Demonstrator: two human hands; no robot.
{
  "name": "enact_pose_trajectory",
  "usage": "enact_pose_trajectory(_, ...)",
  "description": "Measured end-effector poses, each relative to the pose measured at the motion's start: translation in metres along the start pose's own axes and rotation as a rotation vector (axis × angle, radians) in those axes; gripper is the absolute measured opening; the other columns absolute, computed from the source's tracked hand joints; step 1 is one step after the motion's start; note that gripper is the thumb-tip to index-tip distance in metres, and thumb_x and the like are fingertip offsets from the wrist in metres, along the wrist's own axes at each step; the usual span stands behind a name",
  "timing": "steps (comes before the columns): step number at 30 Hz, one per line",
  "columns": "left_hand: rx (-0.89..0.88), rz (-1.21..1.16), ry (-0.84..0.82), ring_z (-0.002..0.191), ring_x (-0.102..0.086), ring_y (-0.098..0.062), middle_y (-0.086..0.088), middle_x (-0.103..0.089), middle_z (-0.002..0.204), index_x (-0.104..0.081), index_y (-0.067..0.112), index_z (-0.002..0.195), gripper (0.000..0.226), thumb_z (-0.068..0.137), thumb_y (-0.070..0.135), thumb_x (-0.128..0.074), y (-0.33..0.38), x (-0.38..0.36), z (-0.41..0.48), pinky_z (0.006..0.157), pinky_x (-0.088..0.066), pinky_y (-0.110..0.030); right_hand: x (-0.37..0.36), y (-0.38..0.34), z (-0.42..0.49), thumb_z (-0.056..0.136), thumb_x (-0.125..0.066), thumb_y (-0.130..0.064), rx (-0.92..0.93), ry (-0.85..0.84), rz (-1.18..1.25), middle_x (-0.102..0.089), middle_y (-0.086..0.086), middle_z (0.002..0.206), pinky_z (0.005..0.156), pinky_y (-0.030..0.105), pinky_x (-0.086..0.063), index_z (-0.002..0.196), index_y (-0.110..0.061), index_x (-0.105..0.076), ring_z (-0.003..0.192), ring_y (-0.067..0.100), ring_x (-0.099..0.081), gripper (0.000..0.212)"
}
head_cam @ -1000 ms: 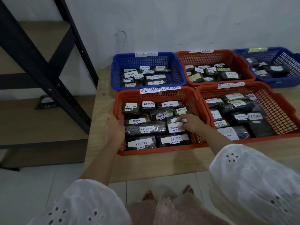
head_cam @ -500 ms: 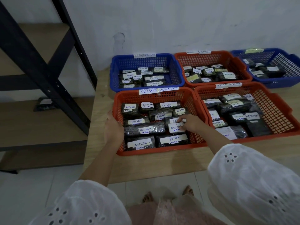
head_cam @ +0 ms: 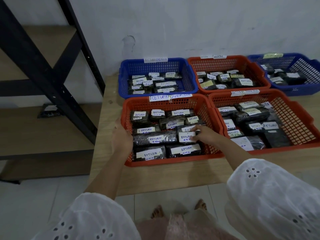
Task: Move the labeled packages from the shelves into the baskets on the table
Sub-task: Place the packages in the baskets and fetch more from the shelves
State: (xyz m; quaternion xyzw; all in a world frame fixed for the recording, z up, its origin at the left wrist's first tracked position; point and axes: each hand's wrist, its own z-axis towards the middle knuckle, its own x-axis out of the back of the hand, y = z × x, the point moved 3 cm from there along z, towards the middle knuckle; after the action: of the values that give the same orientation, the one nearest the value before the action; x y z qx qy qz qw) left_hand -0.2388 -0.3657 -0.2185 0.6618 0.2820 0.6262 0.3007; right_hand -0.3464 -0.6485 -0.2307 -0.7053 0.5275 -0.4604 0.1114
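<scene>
The right hand reaches into the near orange basket and pinches the right end of a dark package with curled fingertips. The package lies flat in the basket, its white label reading RETURN facing up. Straight across from that grip, at the basket's left wall, the left hand holds the rim, its fingers curled over the edge. Between the two hands lies a long package, just beside the gripped one. On the near side of the grip, two more packages lie along the front wall. Beyond the grip, others cover the basket floor up to the back wall, where a paper sign reads RETURN OVERDUE.

Just right of the gripping hand stands a second orange basket, close against the first and also holding labeled packages. Farther beyond the grip, along the wall, a blue basket, a third orange basket and another blue one stand in a row. All of them sit on a wooden table. Well left of the left hand, past the table's edge, a lone package lies on a wooden shelf behind a black frame.
</scene>
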Motion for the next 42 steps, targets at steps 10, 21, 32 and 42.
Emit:
enact_pose_trajectory(10, -0.057, 0.005, -0.021, 0.108, -0.057, -0.03, -0.013, -0.056, 0.121, -0.033, 0.015, 0.14, 0.049, 0.093, 0.012, -0.046, 0.004, 0.001, 0.001, 0.089, -0.048, -0.053, -0.011, 0.003, -0.005, 0.088, -0.064, -0.006, 0.016, 0.117, 0.178, -0.061, 0.016, 0.118, 0.086, 0.029, -0.045, 0.125, -0.006, -0.053, 0.101, 0.023, -0.058, 0.038)
enact_pose_trajectory(21, -0.114, 0.037, -0.011, 0.095, -0.061, -0.028, -0.012, -0.061, 0.108, -0.039, 0.013, 0.134, 0.041, 0.093, 0.01, -0.045, 0.005, 0.004, 0.0, 0.084, -0.051, -0.051, -0.01, 0.006, -0.006, 0.088, -0.061, 0.0, 0.016, 0.117, 0.254, -0.061, 0.015, 0.115, 0.07, 0.021, -0.045, 0.122, -0.006, -0.058, 0.098, 0.022, -0.057, 0.034)
enact_pose_trajectory(32, -0.13, 0.036, 0.002, 0.098, -0.059, -0.03, -0.016, -0.059, 0.112, -0.036, 0.009, 0.138, 0.047, 0.092, 0.005, -0.045, 0.005, 0.002, 0.0, 0.079, -0.043, -0.035, -0.006, 0.002, -0.004, 0.087, -0.06, 0.003, 0.01, 0.099, 0.248, -0.059, 0.017, 0.12, 0.074, 0.019, -0.043, 0.121, -0.004, -0.059, 0.101, 0.02, -0.055, 0.034)
enact_pose_trajectory(42, -0.112, 0.053, -0.012, 0.105, -0.058, -0.03, -0.014, -0.057, 0.118, -0.033, 0.013, 0.139, 0.049, 0.092, 0.009, -0.047, 0.002, 0.0, 0.002, 0.089, -0.049, -0.052, 0.004, -0.017, 0.002, 0.089, -0.057, -0.006, -0.028, -0.024, -0.04, -0.053, 0.014, 0.133, 0.086, 0.022, -0.033, 0.121, -0.003, -0.061, 0.122, 0.026, -0.048, 0.032)
